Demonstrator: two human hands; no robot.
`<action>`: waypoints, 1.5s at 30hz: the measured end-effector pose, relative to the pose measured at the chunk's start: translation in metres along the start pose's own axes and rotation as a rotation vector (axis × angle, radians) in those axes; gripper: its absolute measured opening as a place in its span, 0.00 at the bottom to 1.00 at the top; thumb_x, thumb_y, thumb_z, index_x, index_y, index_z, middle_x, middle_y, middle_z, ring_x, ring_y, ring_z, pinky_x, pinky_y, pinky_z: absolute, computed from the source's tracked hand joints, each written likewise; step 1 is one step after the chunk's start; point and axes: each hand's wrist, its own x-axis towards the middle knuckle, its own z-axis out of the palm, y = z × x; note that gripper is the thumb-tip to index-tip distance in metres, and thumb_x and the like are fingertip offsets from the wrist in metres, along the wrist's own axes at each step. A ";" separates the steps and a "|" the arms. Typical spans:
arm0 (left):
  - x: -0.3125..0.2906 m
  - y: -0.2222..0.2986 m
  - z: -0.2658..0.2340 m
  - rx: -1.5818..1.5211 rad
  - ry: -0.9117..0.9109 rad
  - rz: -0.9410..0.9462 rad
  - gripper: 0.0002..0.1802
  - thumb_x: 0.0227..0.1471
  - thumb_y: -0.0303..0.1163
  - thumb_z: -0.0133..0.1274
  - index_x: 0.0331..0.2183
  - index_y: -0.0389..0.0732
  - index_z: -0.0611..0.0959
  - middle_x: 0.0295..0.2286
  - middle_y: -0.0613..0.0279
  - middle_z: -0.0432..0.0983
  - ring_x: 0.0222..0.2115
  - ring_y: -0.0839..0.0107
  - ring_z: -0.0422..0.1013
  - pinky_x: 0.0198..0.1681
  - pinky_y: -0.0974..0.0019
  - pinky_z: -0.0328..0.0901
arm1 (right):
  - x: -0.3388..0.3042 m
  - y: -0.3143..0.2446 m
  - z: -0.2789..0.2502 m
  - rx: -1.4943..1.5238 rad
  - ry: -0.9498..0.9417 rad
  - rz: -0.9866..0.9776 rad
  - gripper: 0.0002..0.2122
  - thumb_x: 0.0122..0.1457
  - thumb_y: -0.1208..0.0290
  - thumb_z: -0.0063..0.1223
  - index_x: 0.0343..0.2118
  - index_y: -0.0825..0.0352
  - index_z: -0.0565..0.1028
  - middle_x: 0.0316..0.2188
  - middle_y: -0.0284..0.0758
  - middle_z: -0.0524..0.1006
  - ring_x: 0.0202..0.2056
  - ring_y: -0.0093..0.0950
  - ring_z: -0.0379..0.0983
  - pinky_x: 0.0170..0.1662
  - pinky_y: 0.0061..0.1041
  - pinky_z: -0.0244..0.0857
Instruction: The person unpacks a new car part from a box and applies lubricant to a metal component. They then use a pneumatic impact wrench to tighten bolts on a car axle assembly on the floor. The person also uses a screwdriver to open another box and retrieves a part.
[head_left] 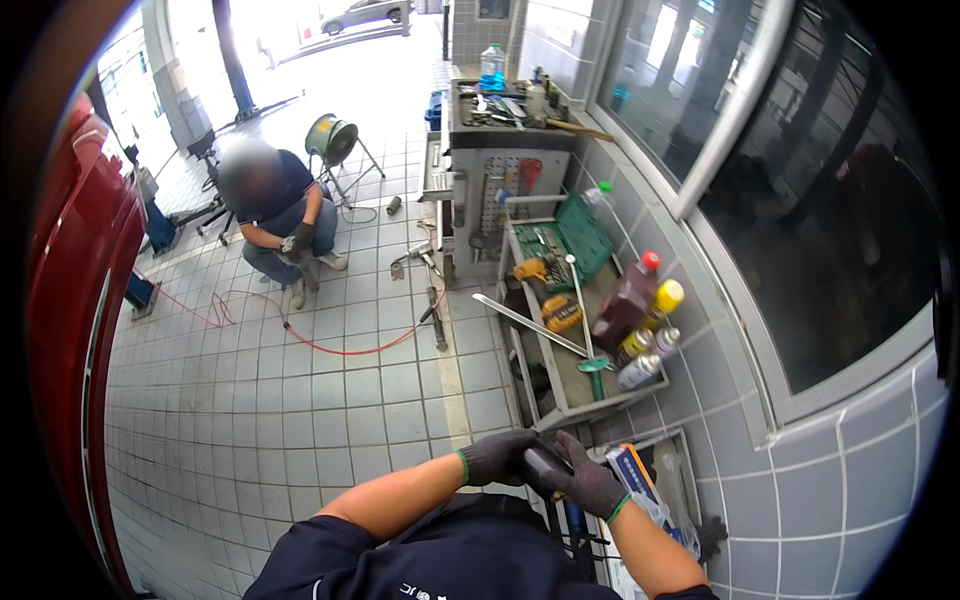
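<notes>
Both my hands wear dark work gloves with green cuffs and meet in front of my body. Between them is a dark, smooth, rounded object (546, 467) whose kind I cannot make out. My left hand (496, 458) closes on its left end, and my right hand (588, 482) grips it from the right. Just beyond them stands a grey tool cart (602, 407). A torque wrench with a green handle (592, 368) lies across its near edge. Below my right hand is a tray (690, 468) with a blue-and-white box (634, 470) and plastic wrapping.
The cart also carries a green socket case (585, 240), a dark red bottle (628, 302) and several spray cans (640, 372). A tiled wall and window run along the right. A red hose (350, 352) crosses the floor. A co-worker (275, 205) squats near a fan (331, 140); a red vehicle (75, 300) stands left.
</notes>
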 end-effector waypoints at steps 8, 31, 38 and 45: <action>-0.066 -0.019 -0.174 -0.383 0.125 0.295 0.29 0.68 0.47 0.56 0.65 0.48 0.74 0.57 0.58 0.77 0.54 0.61 0.74 0.61 0.50 0.67 | 0.119 -0.156 0.104 -0.451 0.411 -0.691 0.42 0.50 0.51 0.79 0.64 0.63 0.69 0.55 0.45 0.78 0.53 0.50 0.79 0.55 0.45 0.75; -0.117 0.182 -0.352 -0.133 0.761 0.598 0.22 0.69 0.40 0.54 0.58 0.39 0.74 0.42 0.55 0.79 0.36 0.65 0.76 0.40 0.63 0.73 | 0.385 -0.121 0.003 -0.207 0.456 -0.323 0.44 0.46 0.52 0.77 0.65 0.65 0.70 0.58 0.51 0.78 0.59 0.50 0.76 0.65 0.43 0.69; -0.057 0.195 -0.408 -0.264 0.837 0.339 0.24 0.69 0.55 0.49 0.50 0.45 0.79 0.36 0.61 0.80 0.20 0.75 0.66 0.20 0.72 0.58 | 0.340 -0.010 -0.068 -0.295 0.976 0.036 0.37 0.43 0.60 0.82 0.58 0.64 0.76 0.48 0.45 0.83 0.50 0.45 0.82 0.55 0.41 0.76; -0.002 0.266 -0.458 -0.184 0.656 0.148 0.25 0.69 0.58 0.51 0.46 0.45 0.80 0.33 0.64 0.81 0.17 0.74 0.66 0.19 0.69 0.56 | 0.321 0.080 -0.034 -0.216 1.251 0.585 0.35 0.45 0.56 0.80 0.59 0.55 0.78 0.50 0.44 0.83 0.52 0.44 0.81 0.57 0.44 0.75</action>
